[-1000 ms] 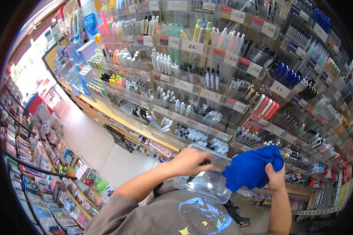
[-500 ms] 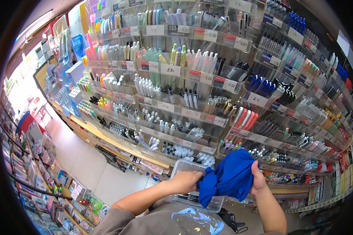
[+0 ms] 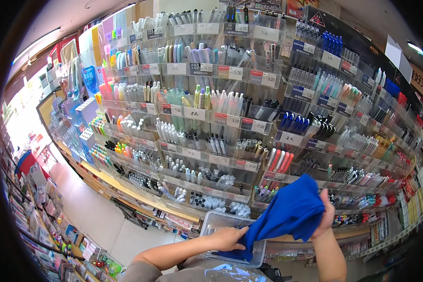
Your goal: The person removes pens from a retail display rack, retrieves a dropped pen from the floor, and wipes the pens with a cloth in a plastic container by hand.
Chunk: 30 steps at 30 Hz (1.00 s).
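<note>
A blue cloth (image 3: 289, 209) stretches between my two hands. My left hand (image 3: 229, 238) pinches its lower left end, over a clear plastic box (image 3: 211, 220) in front of my body. On the right, my right hand (image 3: 325, 215) is raised against the cloth's right side, with its thumb toward the cloth and its fingers partly hidden behind it. The cloth covers part of the box, so most of what the box holds is hidden.
A tall rack of clear trays (image 3: 192, 113) with pens and price labels stands close in front. A wooden ledge (image 3: 141, 190) runs along its foot. Low shelves of goods (image 3: 51, 235) line the left side, beside a tiled floor (image 3: 94, 211).
The cloth was bunched near my right hand; my left hand has taken hold of its end, and it is now stretched out. The view has tilted up, showing more of the rack's top.
</note>
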Each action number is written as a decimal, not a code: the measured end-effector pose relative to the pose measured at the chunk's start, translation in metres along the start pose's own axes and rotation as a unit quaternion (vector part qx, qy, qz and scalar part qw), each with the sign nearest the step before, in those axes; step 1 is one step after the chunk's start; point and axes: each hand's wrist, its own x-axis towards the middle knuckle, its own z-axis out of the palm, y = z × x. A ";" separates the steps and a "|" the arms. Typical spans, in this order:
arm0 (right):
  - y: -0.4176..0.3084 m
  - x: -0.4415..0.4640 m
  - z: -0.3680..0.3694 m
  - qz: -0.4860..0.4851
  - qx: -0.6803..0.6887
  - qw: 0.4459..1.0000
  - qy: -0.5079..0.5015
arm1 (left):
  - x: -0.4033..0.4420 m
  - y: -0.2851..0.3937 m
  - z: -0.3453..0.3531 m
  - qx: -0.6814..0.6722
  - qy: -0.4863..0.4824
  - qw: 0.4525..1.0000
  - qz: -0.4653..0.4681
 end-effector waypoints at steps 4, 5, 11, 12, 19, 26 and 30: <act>-0.039 -0.022 0.008 -0.136 -0.041 0.990 -0.006 | 0.003 0.013 -0.017 -0.055 0.084 0.992 0.071; -0.048 -0.028 -0.003 -0.201 -0.050 0.978 -0.031 | 0.006 0.017 -0.019 -0.129 0.111 0.981 0.098; -0.080 -0.051 0.030 -0.352 -0.069 0.932 -0.042 | 0.013 0.067 -0.043 -0.395 0.118 0.887 0.210; -0.079 -0.049 0.025 -0.331 -0.061 0.941 -0.038 | 0.014 0.072 -0.047 -0.350 0.123 0.899 0.231; -0.023 -0.015 0.010 -0.084 -0.129 0.988 0.014 | 0.009 0.039 -0.030 -0.089 0.034 0.983 0.157; 0.021 -0.008 0.025 -0.126 -0.725 0.654 -0.174 | -0.020 0.048 -0.143 -0.079 0.235 0.956 0.154; 0.044 -0.020 0.036 -0.033 -0.608 0.771 -0.188 | -0.025 0.081 -0.257 0.043 0.426 0.878 0.217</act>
